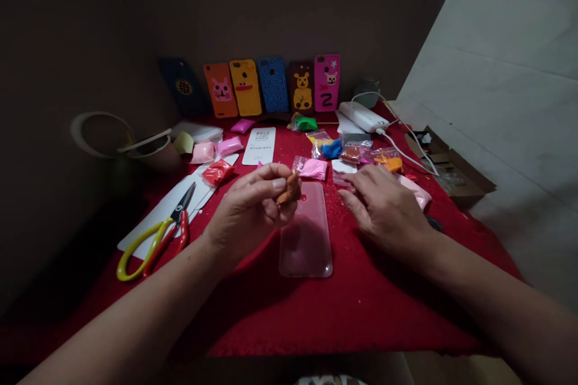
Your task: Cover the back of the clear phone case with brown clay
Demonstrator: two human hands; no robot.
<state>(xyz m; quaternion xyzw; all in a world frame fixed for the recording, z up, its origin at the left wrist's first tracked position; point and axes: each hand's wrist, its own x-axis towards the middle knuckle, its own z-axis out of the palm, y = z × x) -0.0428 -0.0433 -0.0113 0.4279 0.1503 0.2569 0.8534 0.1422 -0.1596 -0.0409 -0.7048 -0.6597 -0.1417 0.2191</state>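
Clay lump [288, 190] in left grip [249, 204]

Overall exposure is dim. The dark wall [112, 12] at upper left falls nearly to black with little detail, whereas the tiled wall [510, 72] at upper right is the palest large area. No lamp is visible in the frame. Soft-edged shadows lie on the red cloth [352, 319] below the left hand [250, 210] and the right forearm [487, 298]. A faint shine marks the lower edge of the clear phone case [309, 246]. The cup [153, 154] at left is blurred; wide-angle stretching enlarges the forearms toward the lower corners.
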